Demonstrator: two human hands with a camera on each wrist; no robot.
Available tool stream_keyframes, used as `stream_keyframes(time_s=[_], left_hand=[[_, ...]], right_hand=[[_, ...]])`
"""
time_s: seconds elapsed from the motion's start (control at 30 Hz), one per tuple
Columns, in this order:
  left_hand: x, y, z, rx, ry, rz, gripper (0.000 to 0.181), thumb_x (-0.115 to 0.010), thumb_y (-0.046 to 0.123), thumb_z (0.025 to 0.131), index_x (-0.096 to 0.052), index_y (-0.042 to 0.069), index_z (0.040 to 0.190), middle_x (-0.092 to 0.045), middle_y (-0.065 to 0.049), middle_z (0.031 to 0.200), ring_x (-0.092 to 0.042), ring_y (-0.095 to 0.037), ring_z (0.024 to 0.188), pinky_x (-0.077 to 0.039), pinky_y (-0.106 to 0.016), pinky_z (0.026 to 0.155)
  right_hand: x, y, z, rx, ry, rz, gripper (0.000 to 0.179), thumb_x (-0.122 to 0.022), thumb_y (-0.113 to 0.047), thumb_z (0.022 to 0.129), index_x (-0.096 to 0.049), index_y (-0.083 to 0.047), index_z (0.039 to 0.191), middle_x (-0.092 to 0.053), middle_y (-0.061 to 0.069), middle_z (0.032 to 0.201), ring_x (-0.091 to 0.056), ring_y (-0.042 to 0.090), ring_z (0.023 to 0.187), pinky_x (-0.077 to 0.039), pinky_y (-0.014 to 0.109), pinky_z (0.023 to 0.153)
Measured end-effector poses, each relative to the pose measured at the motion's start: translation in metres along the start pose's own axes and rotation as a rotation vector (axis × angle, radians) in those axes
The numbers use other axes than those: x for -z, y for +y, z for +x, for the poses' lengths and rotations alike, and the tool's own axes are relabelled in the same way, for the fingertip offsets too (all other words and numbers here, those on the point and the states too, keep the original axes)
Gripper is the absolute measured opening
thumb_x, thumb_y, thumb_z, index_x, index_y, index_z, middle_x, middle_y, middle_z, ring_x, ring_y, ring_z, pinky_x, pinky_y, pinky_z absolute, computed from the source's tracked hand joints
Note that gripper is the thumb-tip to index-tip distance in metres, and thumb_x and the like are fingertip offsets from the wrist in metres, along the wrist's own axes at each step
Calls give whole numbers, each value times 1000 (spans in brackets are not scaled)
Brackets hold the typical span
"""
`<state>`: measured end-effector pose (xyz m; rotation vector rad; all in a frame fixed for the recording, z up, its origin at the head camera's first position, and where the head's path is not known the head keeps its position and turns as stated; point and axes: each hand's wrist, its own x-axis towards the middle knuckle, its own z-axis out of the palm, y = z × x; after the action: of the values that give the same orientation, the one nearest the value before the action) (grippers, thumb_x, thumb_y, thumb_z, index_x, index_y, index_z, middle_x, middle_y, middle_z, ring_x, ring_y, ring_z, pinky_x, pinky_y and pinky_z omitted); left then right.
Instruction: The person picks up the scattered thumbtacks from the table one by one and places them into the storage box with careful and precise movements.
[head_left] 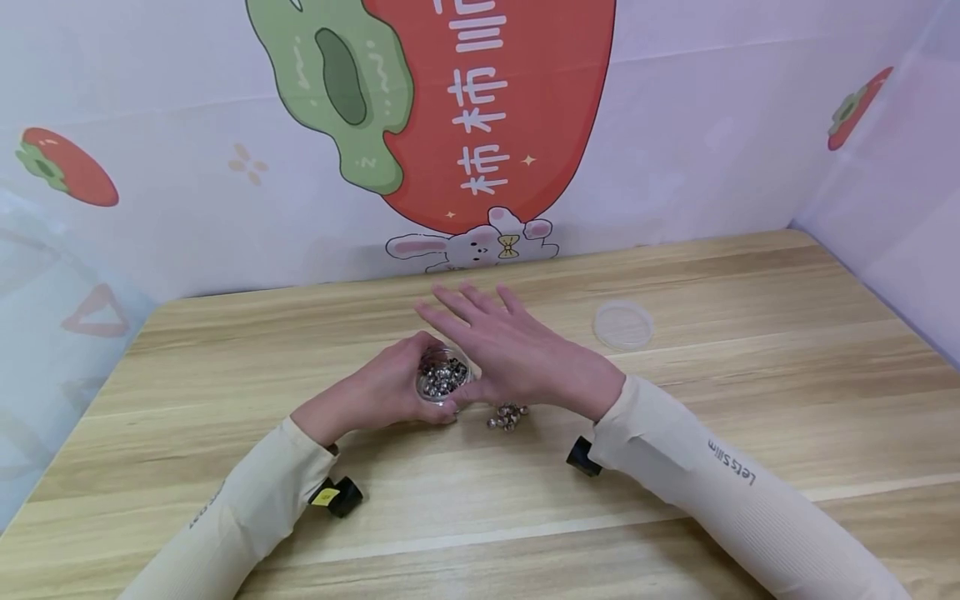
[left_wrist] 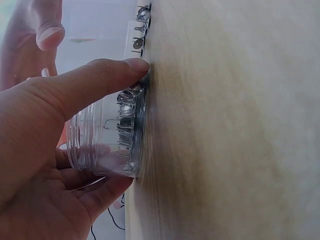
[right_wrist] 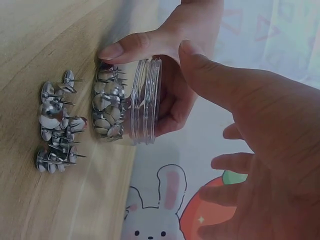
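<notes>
- Right sleeve [head_left: 727,492] up close, my right hand [head_left: 517,358] spread beside the jar [right_wrist: 146,102]
- my left hand [head_left: 393,383] grips it upright on the counter [head_left: 450,508], probably against tipping
- loose tacks [right_wrist: 51,114] piled just beside

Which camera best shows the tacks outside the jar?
The right wrist view: the loose tacks appear large, unblocked and mostly distinct beside the jar. The head view shows them tiny, by the right hand; the left wrist view catches only some, at the top, past the left thumb.

2 hands [head_left: 393,382] [head_left: 513,354], 1 jar [right_wrist: 144,102], 1 lid [head_left: 624,325], 2 tack clusters [right_wrist: 108,102] [right_wrist: 56,122] show.
</notes>
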<state>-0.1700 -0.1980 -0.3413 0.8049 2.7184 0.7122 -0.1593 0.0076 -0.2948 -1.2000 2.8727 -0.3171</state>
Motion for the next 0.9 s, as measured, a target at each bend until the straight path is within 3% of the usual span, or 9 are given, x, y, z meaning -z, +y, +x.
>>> stream_keyframes(time_s=[0.27,0.47,0.53,0.7,0.9], left_hand=[[1,1,-1,8,-10,-31,75,-88,33,67,-47,3,122,-61,-12,123,-58,-25,113,-48,-43,100],[1,1,-2,28,-17,-30,75,-87,34,67,-47,4,122,-61,-12,123,-57,-25,114,-47,-43,101],[1,1,-2,32,-17,-33,75,-87,34,67,-47,4,122,-60,-11,123,-57,-24,114,-47,-43,101],[1,1,-3,43,-18,-38,75,-87,34,68,-47,4,123,-60,-11,124,-57,-24,114,-47,-43,101],[1,1,-2,41,-14,-32,75,-87,34,68,-46,4,123,-60,-11,124,-57,-23,113,-47,-42,100]], right_hand=[[15,14,-9,-123,-176,10,92,-74,-53,79,-29,-24,153,-38,1,155,-32,23,145,-15,59,119],[22,21,-13,-157,-199,28,87,-76,-51,78,-37,-22,150,-42,3,152,-37,25,142,-21,57,119],[22,21,-13,-161,-217,44,81,-76,-49,79,-43,-21,147,-48,2,148,-44,24,137,-28,54,116],[16,19,-11,-167,-272,75,53,-77,-40,81,-63,-18,127,-67,2,121,-62,19,107,-50,42,95],[3,20,-8,-137,-282,56,14,-72,-28,86,-71,-18,96,-65,-4,84,-57,13,76,-49,32,69]])
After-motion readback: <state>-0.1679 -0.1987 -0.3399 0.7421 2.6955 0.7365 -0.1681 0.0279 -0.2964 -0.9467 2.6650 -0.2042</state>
